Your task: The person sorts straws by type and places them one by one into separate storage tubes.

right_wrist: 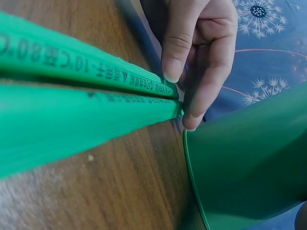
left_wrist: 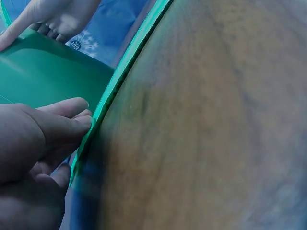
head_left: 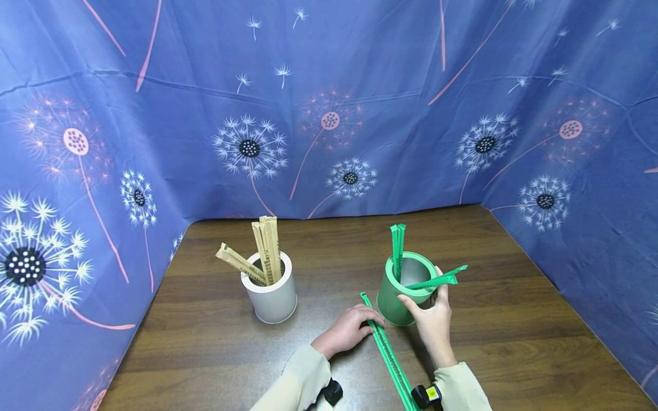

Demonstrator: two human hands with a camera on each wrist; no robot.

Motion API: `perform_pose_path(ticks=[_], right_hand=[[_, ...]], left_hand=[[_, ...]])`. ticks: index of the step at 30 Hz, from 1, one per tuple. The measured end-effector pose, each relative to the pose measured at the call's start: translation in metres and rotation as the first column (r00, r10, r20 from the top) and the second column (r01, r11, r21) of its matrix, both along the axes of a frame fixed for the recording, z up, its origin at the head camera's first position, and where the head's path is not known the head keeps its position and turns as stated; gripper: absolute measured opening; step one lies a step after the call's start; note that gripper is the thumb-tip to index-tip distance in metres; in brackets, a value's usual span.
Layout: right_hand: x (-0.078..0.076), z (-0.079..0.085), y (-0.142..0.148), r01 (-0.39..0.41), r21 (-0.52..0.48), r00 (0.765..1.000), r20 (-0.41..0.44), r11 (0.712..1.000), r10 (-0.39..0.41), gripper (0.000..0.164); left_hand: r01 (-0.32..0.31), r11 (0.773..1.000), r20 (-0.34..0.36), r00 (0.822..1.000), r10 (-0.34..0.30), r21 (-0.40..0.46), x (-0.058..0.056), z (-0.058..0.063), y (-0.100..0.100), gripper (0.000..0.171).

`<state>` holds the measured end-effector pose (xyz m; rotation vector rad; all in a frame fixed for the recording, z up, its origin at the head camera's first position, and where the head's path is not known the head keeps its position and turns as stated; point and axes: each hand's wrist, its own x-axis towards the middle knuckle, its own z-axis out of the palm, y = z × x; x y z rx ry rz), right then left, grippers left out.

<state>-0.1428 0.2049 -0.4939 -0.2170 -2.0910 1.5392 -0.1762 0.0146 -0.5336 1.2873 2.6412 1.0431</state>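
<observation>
Two long straws in green wrappers (head_left: 389, 357) lie slantwise in front of the green cup (head_left: 392, 302), with dark print along them. My left hand (head_left: 349, 329) pinches them toward their far end, thumb on one side and fingers on the other; the left wrist view shows the fingertips right at the green edge. With thumb in front and fingers behind, my right hand (head_left: 434, 325) grips the cup at its right side. Inside the cup, green-wrapped straws (head_left: 398, 248) stand at the left, while other green-wrapped straws (head_left: 437, 281) lean out over the rim by my right hand.
To the left stands a white cup (head_left: 275, 302) holding several beige-wrapped straws (head_left: 267, 245), some leaning left. Everything rests on a brown wooden table (head_left: 205, 354). Blue cloth (head_left: 401, 142) with a dandelion print hangs round the back and both sides.
</observation>
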Motion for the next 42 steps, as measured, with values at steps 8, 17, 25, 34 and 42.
perform_pose_path(ticks=[8, 17, 25, 34, 42], right_hand=[[0.000, 0.001, 0.000, 0.002, 0.011, 1.000, 0.002, 1.000, -0.002, 0.093], [-0.001, 0.000, 0.000, 0.002, -0.007, 1.000, -0.007, 1.000, -0.002, 0.092], [0.000, 0.001, 0.001, -0.001, -0.002, 1.000, 0.007, 1.000, 0.001, 0.094], [0.000, 0.003, 0.001, -0.010, -0.009, 1.000, 0.021, 1.000, 0.010, 0.094], [-0.001, 0.001, 0.001, -0.008, -0.012, 1.000, 0.013, 1.000, 0.008, 0.092]], left_hand=[[-0.026, 1.000, -0.051, 0.998, 0.026, -0.012, -0.002, -0.001, 0.000, 0.023], [-0.029, 0.999, -0.075, 0.997, 0.027, -0.030, -0.002, -0.001, 0.001, 0.018], [-0.016, 0.998, -0.056, 0.998, 0.013, -0.059, -0.002, 0.004, -0.003, 0.014], [-0.041, 0.992, -0.047, 0.998, 0.035, -0.123, -0.005, 0.009, -0.006, 0.012], [-0.049, 0.980, -0.046, 0.998, 0.041, -0.195, -0.006, 0.012, -0.006, 0.015]])
